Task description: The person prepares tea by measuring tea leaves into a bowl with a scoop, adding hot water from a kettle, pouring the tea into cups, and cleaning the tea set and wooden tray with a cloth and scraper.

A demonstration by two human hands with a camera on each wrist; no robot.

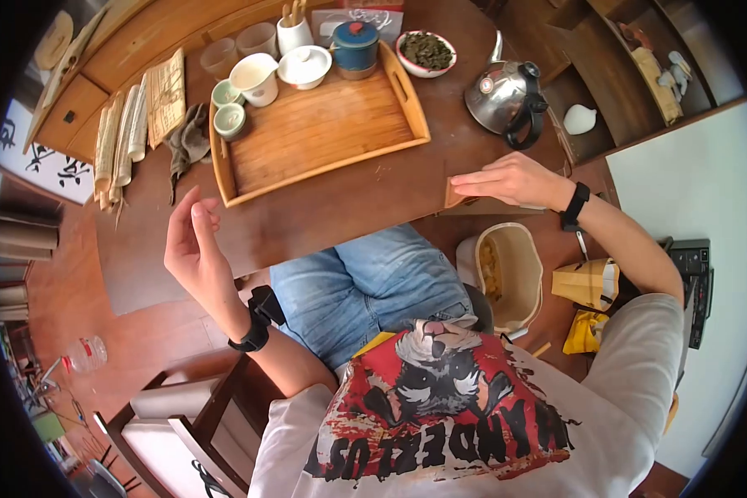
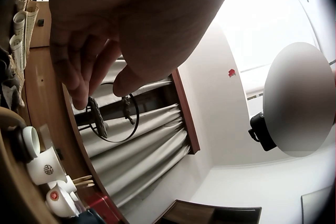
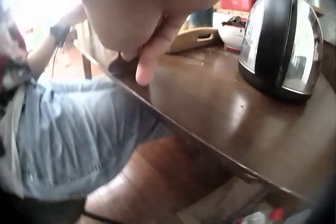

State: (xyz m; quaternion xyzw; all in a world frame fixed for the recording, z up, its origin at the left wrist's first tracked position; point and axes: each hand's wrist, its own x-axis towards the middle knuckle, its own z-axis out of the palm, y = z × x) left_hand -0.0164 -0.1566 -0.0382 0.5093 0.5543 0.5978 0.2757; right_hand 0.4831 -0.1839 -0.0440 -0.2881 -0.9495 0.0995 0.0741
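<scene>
In the head view my right hand is over the table's front right edge, its fingers extended along a small flat brown piece that they pinch. Its kind cannot be told, as the fingers cover much of it. The right wrist view has the same hand low over the tabletop, with the steel kettle beyond it. My left hand hovers by the table's front left, fingers loosely bent and holding nothing. Nearest to it are a dark crumpled cloth and the wooden tray.
On the tray stand two small green cups, a white pitcher, a lidded white bowl and a blue pot. A bowl of leaves sits right of it. Rolled papers lie left. Below the right edge is a bin.
</scene>
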